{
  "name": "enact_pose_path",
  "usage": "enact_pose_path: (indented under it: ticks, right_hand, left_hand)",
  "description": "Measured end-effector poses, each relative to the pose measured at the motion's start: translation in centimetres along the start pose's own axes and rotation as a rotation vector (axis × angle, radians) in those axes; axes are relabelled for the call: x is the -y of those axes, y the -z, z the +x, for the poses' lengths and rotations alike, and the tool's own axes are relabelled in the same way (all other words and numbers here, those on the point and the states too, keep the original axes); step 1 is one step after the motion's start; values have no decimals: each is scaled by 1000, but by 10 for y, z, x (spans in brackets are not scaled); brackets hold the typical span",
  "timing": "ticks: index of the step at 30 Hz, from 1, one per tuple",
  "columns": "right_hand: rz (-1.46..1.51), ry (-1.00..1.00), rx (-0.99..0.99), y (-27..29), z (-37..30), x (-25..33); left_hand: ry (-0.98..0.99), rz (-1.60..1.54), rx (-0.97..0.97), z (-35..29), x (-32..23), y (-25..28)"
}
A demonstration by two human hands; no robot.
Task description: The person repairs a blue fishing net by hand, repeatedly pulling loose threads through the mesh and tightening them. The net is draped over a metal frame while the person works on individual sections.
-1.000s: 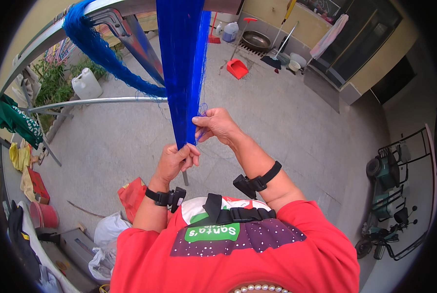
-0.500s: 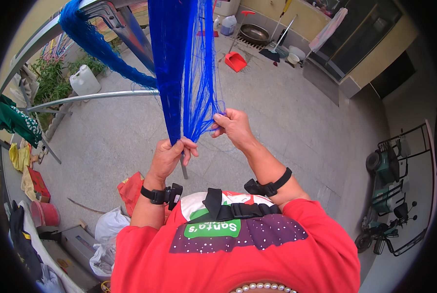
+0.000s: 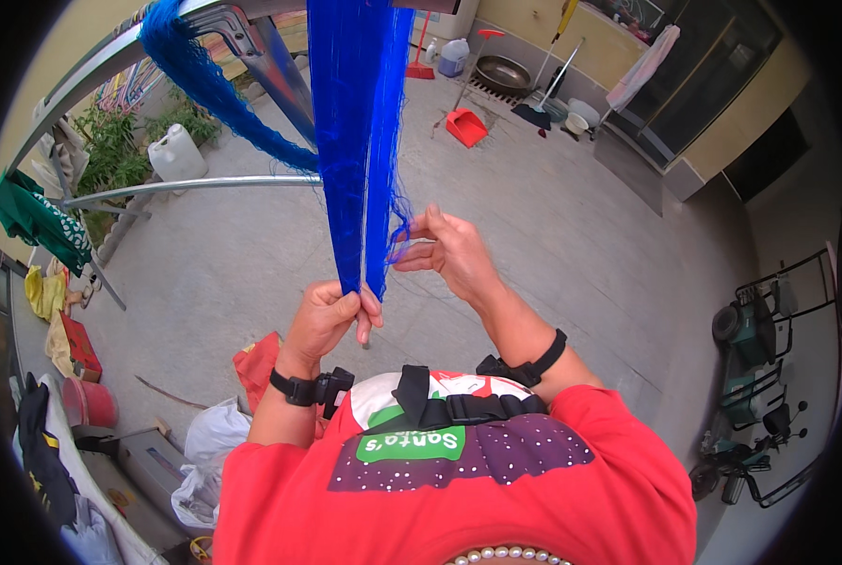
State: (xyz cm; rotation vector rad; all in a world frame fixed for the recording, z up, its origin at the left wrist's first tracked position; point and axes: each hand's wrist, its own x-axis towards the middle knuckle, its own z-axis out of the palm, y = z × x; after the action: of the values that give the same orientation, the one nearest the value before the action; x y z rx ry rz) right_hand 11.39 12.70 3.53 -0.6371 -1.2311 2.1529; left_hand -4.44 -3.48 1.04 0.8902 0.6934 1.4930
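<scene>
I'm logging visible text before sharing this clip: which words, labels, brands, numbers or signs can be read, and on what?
Red shirt: white lettering on a green patch is legible; I won't copy its wording.
Same patch: smaller lettering near the black strap is too unclear to read.
Red box: any marking is too small to read.
I can make out no other text.
</scene>
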Motion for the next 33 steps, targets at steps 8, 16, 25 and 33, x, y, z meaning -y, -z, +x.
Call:
enact_pose_path:
  ticks: [8,16,25,33]
  right_hand:
    - [5,-54,-23,-9,27,-13]
    - [-149,13,-82,-7,35,-4]
    - [-23,114,-204,40,6,-18]
    - [-58,48,-178,47,-7,-32]
  left_hand:
    - [-34,38,-21,11,12,7]
    - [30,93,-42,16,9,9]
    - [-264,-25,-20,18,8,18]
    - [-464,73,-145,36,-9,8]
